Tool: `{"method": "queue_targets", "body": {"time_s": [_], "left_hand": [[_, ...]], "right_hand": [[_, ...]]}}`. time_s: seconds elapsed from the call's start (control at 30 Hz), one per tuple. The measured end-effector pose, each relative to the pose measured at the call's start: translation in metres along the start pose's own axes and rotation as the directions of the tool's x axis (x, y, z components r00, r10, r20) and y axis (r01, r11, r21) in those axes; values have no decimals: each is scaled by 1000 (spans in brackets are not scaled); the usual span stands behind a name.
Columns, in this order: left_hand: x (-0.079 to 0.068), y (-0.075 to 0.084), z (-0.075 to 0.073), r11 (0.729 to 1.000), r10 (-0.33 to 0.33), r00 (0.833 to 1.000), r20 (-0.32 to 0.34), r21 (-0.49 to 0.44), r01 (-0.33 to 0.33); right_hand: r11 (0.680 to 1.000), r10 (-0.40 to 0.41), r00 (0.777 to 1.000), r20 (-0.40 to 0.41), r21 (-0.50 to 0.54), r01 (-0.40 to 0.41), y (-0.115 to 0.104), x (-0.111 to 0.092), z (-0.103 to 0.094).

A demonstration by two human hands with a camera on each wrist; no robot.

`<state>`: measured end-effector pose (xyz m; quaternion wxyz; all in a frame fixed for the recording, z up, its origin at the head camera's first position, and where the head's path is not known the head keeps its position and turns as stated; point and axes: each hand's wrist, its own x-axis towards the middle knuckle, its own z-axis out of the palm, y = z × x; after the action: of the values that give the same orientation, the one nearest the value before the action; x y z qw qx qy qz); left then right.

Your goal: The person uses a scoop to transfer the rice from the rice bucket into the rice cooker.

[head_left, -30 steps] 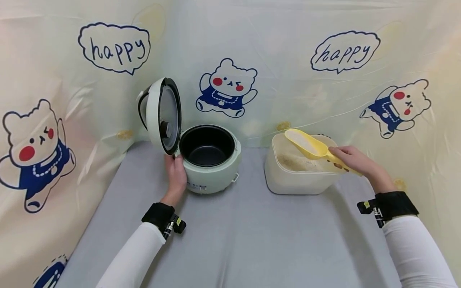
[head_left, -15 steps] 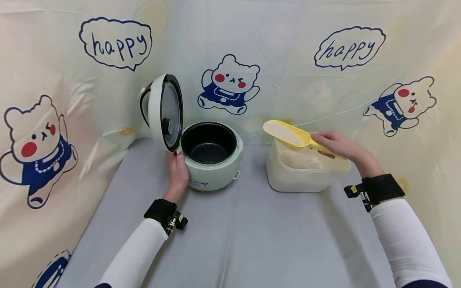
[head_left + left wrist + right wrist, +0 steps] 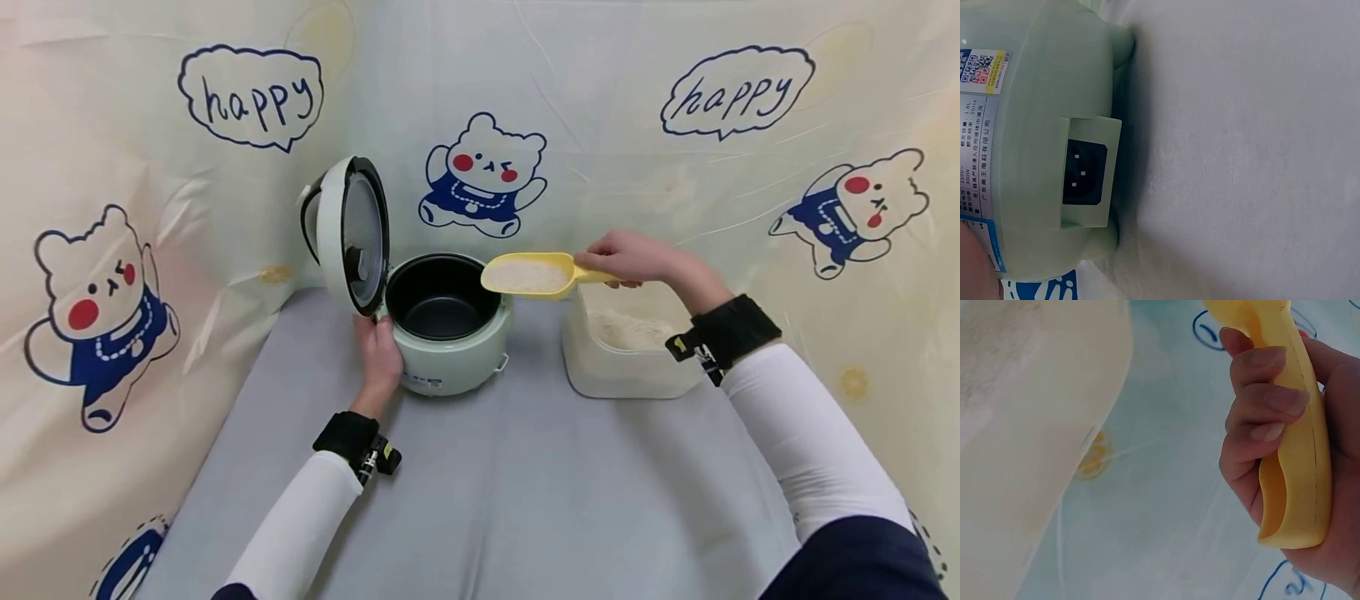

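A pale green rice cooker (image 3: 453, 367) stands with its lid (image 3: 352, 237) raised, and the dark inner pot shows bare inside. My left hand (image 3: 378, 354) rests against the cooker's left side below the lid hinge; its fingertips are partly hidden. In the left wrist view a finger (image 3: 974, 265) touches the cooker wall (image 3: 1041, 156) by the labels. My right hand (image 3: 630, 257) grips the handle of a yellow scoop (image 3: 566, 287), fingers curled round it as the right wrist view shows. The scoop lies level, full of rice (image 3: 525, 274), its tip over the cooker's right rim.
A whitish rice bin (image 3: 626, 375) with rice inside stands on the right, below my right hand and forearm. Grey cloth (image 3: 480, 483) covers the table. A printed curtain (image 3: 600, 100) hangs close behind. The cooker's power socket (image 3: 1085, 172) has no plug in it.
My right hand has carried the filled scoop leftward from above the bin to the cooker's right rim, levelling it on the way. The left hand stays at the cooker.
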<state>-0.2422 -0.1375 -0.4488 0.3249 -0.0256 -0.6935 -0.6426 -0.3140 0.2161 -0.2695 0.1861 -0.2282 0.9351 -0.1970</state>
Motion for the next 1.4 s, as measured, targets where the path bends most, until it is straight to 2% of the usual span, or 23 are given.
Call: {"method": "queue_targets", "body": {"time_s": [0.17, 0.4, 0.53, 0.63, 0.8, 0.83, 0.97, 1.07, 1.2, 1.4], "left_hand": [[-2, -1, 3, 1000, -7, 1000, 7, -4, 7], [-1, 1, 3, 1000, -3, 1000, -16, 2, 3], [-1, 0, 1, 1000, -16, 1000, -1, -2, 16], [0, -11, 1, 1000, -16, 1000, 3, 7, 16], [-2, -6, 2, 1000, -8, 1000, -7, 13, 8], [-3, -1, 2, 1000, -14, 1000, -2, 9, 14], [-2, -1, 3, 1000, -26, 1000, -4, 17, 26], [-1, -1, 4, 1000, -25, 1000, -2, 16, 25], [0, -2, 4, 1000, -11, 1000, 1, 8, 11], [0, -3, 4, 1000, -18, 1000, 8, 7, 18]], "right_hand": [[993, 26, 998, 53, -116, -20, -29, 12, -4], [958, 36, 996, 82, -286, -11, -68, 24, -9], [921, 47, 997, 56, -389, -22, -81, 27, -8], [895, 37, 999, 29, -445, -20, -88, 28, -7], [866, -12, 998, -65, -499, -22, -95, 27, -3], [857, -24, 995, -92, -514, -27, -96, 27, -2], [811, -95, 973, -210, -584, -47, -100, 26, 2], [794, -135, 955, -265, -605, -55, -103, 25, 5], [788, -181, 935, -305, -613, -47, -106, 25, 8], [763, -263, 903, -341, -646, -21, -104, 25, 14]]}}
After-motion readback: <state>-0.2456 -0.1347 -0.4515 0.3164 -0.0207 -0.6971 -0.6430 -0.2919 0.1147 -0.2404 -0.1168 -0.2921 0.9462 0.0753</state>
